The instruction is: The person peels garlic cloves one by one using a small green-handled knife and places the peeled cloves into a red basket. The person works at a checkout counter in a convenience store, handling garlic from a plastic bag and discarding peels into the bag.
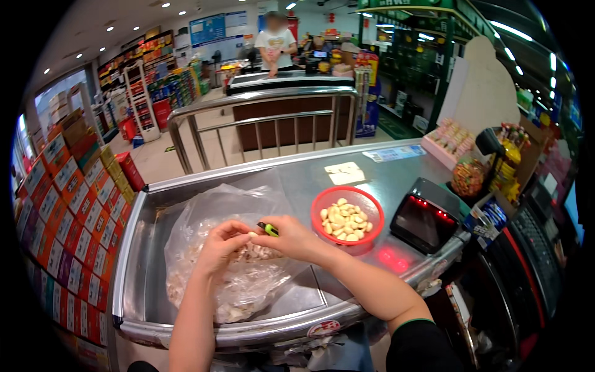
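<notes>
Above a clear plastic bag (241,297) of garlic and loose skins, both hands meet at a small garlic clove (253,234). My left hand (228,242) pinches the clove between thumb and fingers. In my right hand (283,239) is a small knife with a green and black handle (268,229); its blade cannot be made out, and the right fingertips also reach the clove. Just right of that hand stands a red-rimmed plastic basket (316,209) holding several peeled garlic cloves (344,221).
The metal checkout counter (297,297) carries a barcode scanner (425,216), a candy jar (467,174) and a pink box of sweets (444,144). A steel railing (260,95) stands beyond it. Stacked cartons (69,200) rise at left. A person (275,44) stands behind another counter.
</notes>
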